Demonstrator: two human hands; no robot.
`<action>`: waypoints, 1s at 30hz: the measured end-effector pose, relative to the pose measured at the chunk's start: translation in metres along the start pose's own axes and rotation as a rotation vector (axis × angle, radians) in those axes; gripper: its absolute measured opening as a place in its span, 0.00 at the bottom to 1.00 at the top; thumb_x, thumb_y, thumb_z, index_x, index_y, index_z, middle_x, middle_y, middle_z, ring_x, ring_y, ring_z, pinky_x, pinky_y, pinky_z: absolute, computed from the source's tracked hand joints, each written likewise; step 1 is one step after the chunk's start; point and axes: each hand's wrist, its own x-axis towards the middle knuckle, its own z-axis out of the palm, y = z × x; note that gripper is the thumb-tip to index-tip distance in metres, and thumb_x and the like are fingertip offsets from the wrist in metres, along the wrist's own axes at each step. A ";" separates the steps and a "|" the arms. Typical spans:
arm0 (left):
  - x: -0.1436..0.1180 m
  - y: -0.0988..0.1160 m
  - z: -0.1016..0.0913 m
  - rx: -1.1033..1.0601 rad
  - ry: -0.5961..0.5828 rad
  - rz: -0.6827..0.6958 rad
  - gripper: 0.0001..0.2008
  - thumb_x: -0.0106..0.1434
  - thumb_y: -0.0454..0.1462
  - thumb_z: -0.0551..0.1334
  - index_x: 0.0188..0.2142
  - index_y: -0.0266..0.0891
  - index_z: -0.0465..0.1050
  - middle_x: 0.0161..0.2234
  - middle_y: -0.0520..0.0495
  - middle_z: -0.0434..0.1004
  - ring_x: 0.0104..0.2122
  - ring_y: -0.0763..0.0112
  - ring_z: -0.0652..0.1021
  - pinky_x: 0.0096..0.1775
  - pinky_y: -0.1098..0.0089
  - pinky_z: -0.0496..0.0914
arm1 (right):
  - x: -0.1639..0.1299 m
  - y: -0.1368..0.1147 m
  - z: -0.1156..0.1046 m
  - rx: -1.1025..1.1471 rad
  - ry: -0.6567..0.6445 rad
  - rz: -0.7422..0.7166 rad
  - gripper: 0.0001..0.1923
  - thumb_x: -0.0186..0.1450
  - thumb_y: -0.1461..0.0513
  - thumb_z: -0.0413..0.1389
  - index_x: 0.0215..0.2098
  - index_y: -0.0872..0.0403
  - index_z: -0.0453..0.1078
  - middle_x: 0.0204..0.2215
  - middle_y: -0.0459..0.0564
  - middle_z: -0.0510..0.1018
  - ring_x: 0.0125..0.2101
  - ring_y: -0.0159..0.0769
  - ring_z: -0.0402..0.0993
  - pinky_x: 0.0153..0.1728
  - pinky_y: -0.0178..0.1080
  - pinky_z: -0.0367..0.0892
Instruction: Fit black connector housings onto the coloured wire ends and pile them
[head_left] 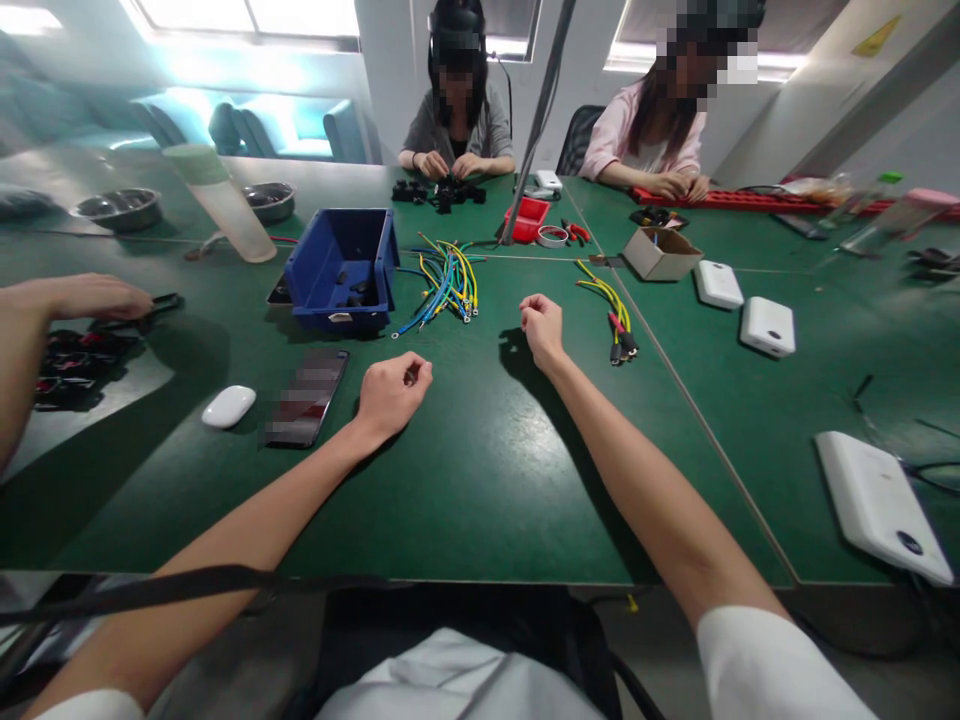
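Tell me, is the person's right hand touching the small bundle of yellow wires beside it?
Apart. The head view shows bare green table between the right hand and the yellow wire bundle.

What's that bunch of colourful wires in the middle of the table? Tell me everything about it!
The bunch of wires is a loose pile of thin, bendy cables in blue, yellow and green, looking plastic-coated, some with small metal ring ends. It lies flat on the green table, fanned out just right of the blue bin; whether they touch is unclear. No hand touches it. The left hand and right hand are loosely curled nearby, closer to the camera.
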 end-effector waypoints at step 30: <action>0.175 -0.109 -0.052 0.346 -0.187 -0.241 0.22 0.57 0.36 0.67 0.48 0.25 0.72 0.35 0.49 0.74 0.32 0.73 0.65 0.43 0.73 0.59 | -0.003 0.009 0.008 -0.210 -0.113 -0.155 0.12 0.49 0.70 0.44 0.23 0.53 0.67 0.25 0.47 0.66 0.30 0.36 0.63 0.37 0.38 0.60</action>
